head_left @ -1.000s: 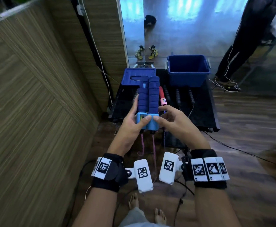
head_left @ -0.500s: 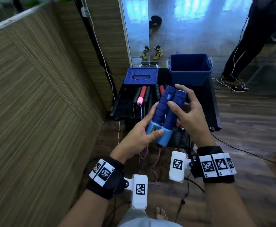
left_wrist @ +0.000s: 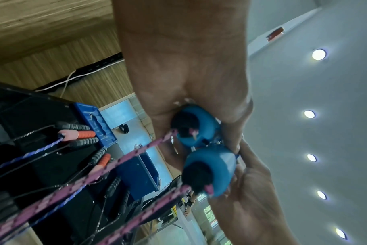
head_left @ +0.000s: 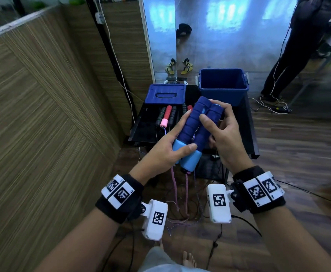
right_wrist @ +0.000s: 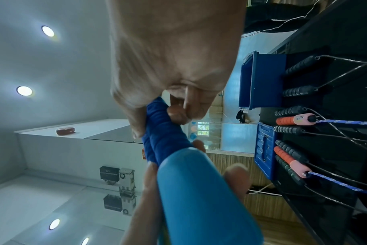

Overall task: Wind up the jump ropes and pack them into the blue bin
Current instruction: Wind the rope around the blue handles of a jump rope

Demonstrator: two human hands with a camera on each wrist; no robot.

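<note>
Two dark blue foam jump rope handles (head_left: 197, 124) with light blue end caps (left_wrist: 212, 170) lie side by side, tilted, held above the black table (head_left: 249, 122). My left hand (head_left: 170, 150) grips their capped lower ends, thumb across the caps. My right hand (head_left: 219, 126) grips the foam upper ends (right_wrist: 157, 132). A pink rope (head_left: 186, 195) hangs from the caps to the floor; it shows as two taut strands (left_wrist: 94, 175) in the left wrist view. The open blue bin (head_left: 223, 85) stands at the table's far right, nothing showing inside.
The blue lid (head_left: 165, 94) lies at the table's far left. Black, red and pink handled ropes (head_left: 165, 116) lie on the table, their cords over its front edge. A wooden partition (head_left: 42, 114) runs along the left. A person (head_left: 298, 46) stands far right.
Both hands have tilted the paired blue handles to the right. My right hand slid from the caps up to the foam tops.
</note>
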